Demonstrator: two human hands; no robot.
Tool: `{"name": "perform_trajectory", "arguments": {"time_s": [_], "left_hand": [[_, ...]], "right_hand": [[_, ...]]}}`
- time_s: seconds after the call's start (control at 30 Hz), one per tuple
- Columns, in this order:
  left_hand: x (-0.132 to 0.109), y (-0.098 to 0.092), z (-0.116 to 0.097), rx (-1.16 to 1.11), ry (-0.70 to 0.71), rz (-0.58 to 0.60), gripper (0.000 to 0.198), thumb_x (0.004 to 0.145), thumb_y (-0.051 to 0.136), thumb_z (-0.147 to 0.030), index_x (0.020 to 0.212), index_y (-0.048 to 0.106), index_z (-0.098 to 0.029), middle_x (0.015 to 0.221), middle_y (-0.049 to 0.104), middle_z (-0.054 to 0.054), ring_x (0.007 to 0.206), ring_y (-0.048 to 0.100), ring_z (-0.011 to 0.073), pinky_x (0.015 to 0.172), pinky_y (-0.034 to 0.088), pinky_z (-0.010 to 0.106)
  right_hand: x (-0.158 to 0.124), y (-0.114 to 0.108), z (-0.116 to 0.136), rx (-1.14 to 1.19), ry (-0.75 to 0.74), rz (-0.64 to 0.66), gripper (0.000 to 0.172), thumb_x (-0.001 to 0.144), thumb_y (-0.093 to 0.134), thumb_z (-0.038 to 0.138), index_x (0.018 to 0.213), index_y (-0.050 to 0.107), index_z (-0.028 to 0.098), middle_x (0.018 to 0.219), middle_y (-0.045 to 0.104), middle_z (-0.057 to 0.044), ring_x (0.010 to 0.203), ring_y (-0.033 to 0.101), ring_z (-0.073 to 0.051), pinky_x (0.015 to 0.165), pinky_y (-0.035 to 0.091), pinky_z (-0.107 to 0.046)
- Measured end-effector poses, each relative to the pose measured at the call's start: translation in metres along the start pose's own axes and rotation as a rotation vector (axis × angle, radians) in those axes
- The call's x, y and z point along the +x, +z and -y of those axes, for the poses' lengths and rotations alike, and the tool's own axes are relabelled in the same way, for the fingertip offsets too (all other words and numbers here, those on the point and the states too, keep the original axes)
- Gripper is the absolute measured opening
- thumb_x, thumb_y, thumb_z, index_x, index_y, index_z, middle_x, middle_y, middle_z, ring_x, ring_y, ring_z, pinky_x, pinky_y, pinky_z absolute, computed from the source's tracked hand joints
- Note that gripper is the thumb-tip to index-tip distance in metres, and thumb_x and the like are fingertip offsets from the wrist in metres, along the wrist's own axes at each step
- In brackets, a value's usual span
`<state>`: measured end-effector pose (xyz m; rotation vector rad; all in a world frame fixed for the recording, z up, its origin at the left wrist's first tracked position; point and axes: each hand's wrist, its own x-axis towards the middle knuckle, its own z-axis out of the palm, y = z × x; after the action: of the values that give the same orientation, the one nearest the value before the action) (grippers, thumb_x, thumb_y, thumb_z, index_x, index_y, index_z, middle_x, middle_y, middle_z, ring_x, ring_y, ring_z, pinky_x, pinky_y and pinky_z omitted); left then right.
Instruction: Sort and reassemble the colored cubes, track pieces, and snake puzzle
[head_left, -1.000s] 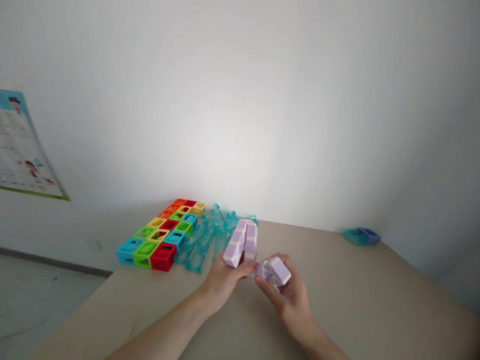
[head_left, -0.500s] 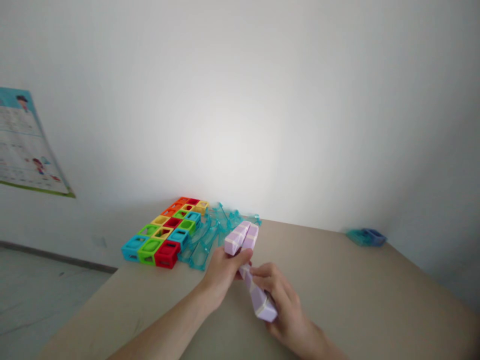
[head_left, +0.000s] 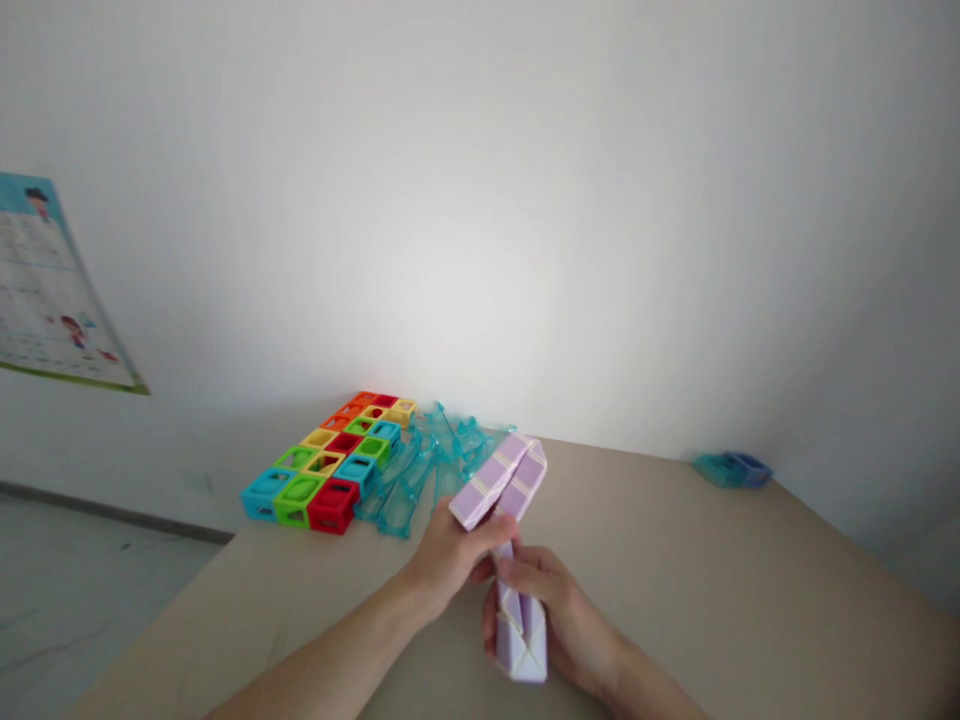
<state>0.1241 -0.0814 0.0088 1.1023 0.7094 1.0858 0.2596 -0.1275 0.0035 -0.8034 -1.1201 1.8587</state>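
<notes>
At the far left, a paper poster with a pale blue top, small cartoon figures and a green lower border (head_left: 64, 285) hangs on a plain white wall (head_left: 480, 220). Beneath it, a dark skirting strip (head_left: 112, 518) meets a grey, faintly streaked floor (head_left: 52, 610).

To the right stands a beige, smooth-topped table (head_left: 675, 590), its far edge along the wall. By its left edge, reaching back to the far left corner, lies a block of open-sided plastic cubes in red, orange, yellow, green and light blue (head_left: 322, 470), set close together in rows. The row nearest the viewer runs light blue, green, red. Just beside the cubes, on their right, is a loose heap of see-through teal plastic pieces (head_left: 409, 485), spreading toward the far edge.

Next comes the person's left hand (head_left: 450, 555), grasping a lilac-and-white segmented plastic folding stick (head_left: 491, 480) near its middle, thumb on top. The stick is over the middle of the table. Its upper part is two bars side by side, slanting toward the far edge; its lower part points to the near edge and finishes in a blunt end. The right hand (head_left: 566, 610) is wrapped around that lower part, thumb across it. Whether the stick touches the tabletop cannot be told.

In the far right corner sits a small group of see-through teal and dark blue plastic pieces (head_left: 742, 470), well apart from the hands.
</notes>
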Motion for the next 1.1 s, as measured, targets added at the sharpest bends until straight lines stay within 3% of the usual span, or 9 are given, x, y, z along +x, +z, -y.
{"name": "perform_trajectory", "arguments": {"time_s": [0.1, 0.27, 0.47, 0.6, 0.7, 0.77, 0.93, 1.0, 1.1], "left_hand": [[-0.002, 0.002, -0.002, 0.133, 0.052, -0.035, 0.031, 0.071, 0.073, -0.041, 0.07, 0.066, -0.011, 0.059, 0.06, 0.003, 0.041, 0.044, 0.0084, 0.037, 0.03, 0.021], [-0.003, 0.004, -0.005, 0.248, 0.198, -0.136, 0.027, 0.073, 0.073, -0.038, 0.068, 0.066, -0.012, 0.063, 0.062, 0.002, 0.058, 0.054, 0.0124, 0.053, 0.042, 0.023], [0.005, 0.001, 0.012, 0.043, 0.173, -0.209, 0.027, 0.073, 0.074, -0.038, 0.08, 0.071, -0.011, 0.072, 0.068, 0.006, 0.068, 0.062, 0.0178, 0.063, 0.048, 0.027], [0.008, -0.001, 0.012, -0.051, 0.144, -0.183, 0.031, 0.071, 0.077, -0.037, 0.087, 0.073, -0.011, 0.079, 0.07, 0.009, 0.077, 0.065, 0.0213, 0.072, 0.051, 0.031], [0.006, 0.001, 0.007, -0.085, 0.106, -0.198, 0.033, 0.07, 0.078, -0.037, 0.089, 0.073, -0.01, 0.078, 0.071, 0.01, 0.08, 0.066, 0.0228, 0.072, 0.052, 0.032], [0.004, 0.003, 0.003, -0.123, 0.058, -0.176, 0.034, 0.069, 0.079, -0.036, 0.091, 0.073, -0.01, 0.08, 0.072, 0.011, 0.079, 0.067, 0.0229, 0.072, 0.052, 0.032], [0.0, 0.005, -0.002, -0.343, -0.003, 0.001, 0.035, 0.064, 0.083, -0.031, 0.093, 0.073, -0.014, 0.079, 0.072, 0.009, 0.073, 0.067, 0.0193, 0.072, 0.053, 0.031], [-0.002, 0.002, -0.003, -0.36, -0.041, 0.118, 0.038, 0.064, 0.083, -0.036, 0.093, 0.073, -0.014, 0.079, 0.071, 0.008, 0.063, 0.065, 0.017, 0.067, 0.053, 0.03], [-0.006, -0.004, -0.005, -0.321, -0.184, 0.299, 0.04, 0.062, 0.081, -0.047, 0.081, 0.074, -0.012, 0.083, 0.072, 0.012, 0.061, 0.065, 0.0191, 0.066, 0.054, 0.034]], "right_hand": [[0.0, -0.002, 0.002, -0.138, -0.01, -0.028, 0.037, 0.08, 0.062, 0.051, 0.083, 0.061, 0.014, 0.062, 0.068, -0.006, 0.048, 0.059, -0.015, 0.049, 0.042, -0.024], [-0.003, -0.01, 0.012, -0.566, -0.067, -0.093, 0.044, 0.086, 0.054, 0.053, 0.068, 0.059, 0.013, 0.056, 0.055, 0.001, 0.047, 0.045, -0.009, 0.046, 0.029, -0.021], [-0.008, -0.01, 0.017, -1.242, -0.425, -0.235, 0.015, 0.088, 0.057, 0.03, 0.088, 0.062, 0.017, 0.079, 0.061, -0.003, 0.071, 0.053, -0.016, 0.067, 0.037, -0.027], [-0.006, -0.01, 0.014, -1.403, -0.528, -0.275, 0.013, 0.09, 0.051, 0.026, 0.093, 0.059, 0.016, 0.079, 0.06, -0.006, 0.074, 0.052, -0.019, 0.067, 0.036, -0.029], [-0.003, -0.008, 0.01, -1.329, -0.52, -0.31, 0.016, 0.091, 0.052, 0.028, 0.098, 0.058, 0.016, 0.083, 0.062, -0.006, 0.075, 0.053, -0.018, 0.068, 0.037, -0.029], [-0.002, -0.005, 0.008, -1.246, -0.484, -0.305, 0.017, 0.09, 0.054, 0.032, 0.091, 0.059, 0.016, 0.081, 0.063, -0.004, 0.071, 0.053, -0.016, 0.066, 0.037, -0.027], [-0.005, -0.003, 0.01, -0.99, -0.452, -0.288, 0.025, 0.089, 0.057, 0.041, 0.086, 0.061, 0.015, 0.078, 0.063, -0.003, 0.069, 0.055, -0.015, 0.066, 0.039, -0.027], [-0.005, -0.003, 0.009, -0.684, -0.336, -0.149, 0.033, 0.088, 0.056, 0.048, 0.089, 0.06, 0.014, 0.078, 0.065, -0.004, 0.067, 0.058, -0.016, 0.064, 0.043, -0.027], [-0.004, -0.004, 0.003, -0.13, -0.049, 0.168, 0.049, 0.084, 0.052, 0.06, 0.092, 0.059, 0.012, 0.07, 0.066, -0.007, 0.055, 0.062, -0.017, 0.054, 0.048, -0.029]]}}
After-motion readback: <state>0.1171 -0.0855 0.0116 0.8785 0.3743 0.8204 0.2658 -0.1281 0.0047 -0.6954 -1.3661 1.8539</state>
